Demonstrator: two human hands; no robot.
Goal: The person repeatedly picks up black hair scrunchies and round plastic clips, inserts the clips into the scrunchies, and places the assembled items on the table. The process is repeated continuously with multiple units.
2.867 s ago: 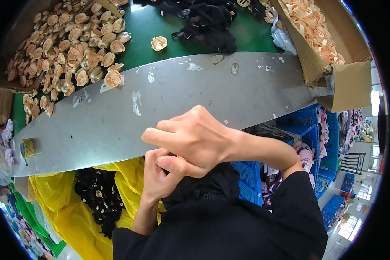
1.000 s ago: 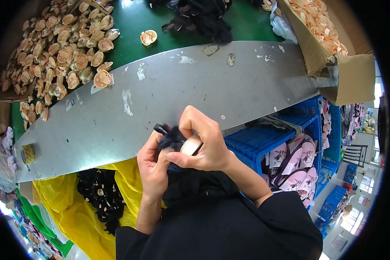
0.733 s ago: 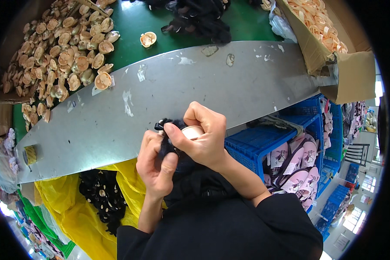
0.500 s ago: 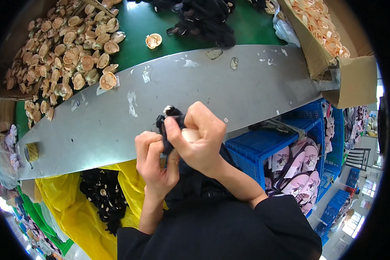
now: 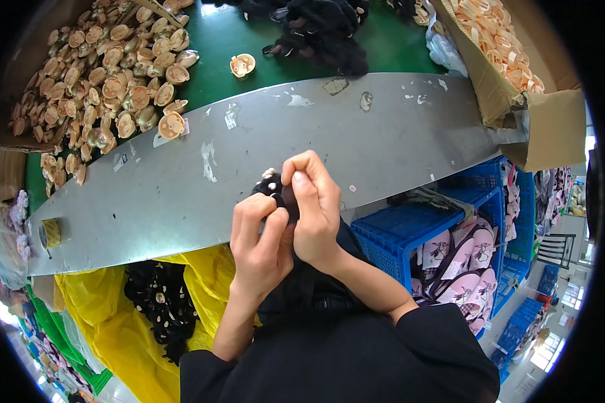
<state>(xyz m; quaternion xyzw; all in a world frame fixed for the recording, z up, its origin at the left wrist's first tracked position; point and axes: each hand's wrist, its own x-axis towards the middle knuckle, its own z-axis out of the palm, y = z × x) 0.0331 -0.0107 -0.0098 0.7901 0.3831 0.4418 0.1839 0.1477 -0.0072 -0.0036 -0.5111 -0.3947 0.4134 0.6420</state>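
A small black fuzzy cloth piece with pale nubs (image 5: 267, 185) is pinched between my two hands, above the near edge of the metal tabletop. My left hand (image 5: 259, 242) has its fingers curled on the near left side of the piece. My right hand (image 5: 316, 218) grips the right side, thumb and forefinger pressed together at its top. A dark brownish patch of the piece shows between the hands. My fingers cover much of the rest, so any contents are hidden.
A heap of peach plastic shells (image 5: 111, 87) lies far left, with a single shell (image 5: 243, 65) nearby. Black plush pieces (image 5: 319, 30) sit at the back. A cardboard box (image 5: 551, 127) holds peach plastic parts. Below are a yellow bag (image 5: 101, 316) and blue crates (image 5: 390, 232).
Both hands have turned and drawn closer together on the black piece. The pale rounded thing seen by my right hand no longer shows; a dark brownish patch is visible there.
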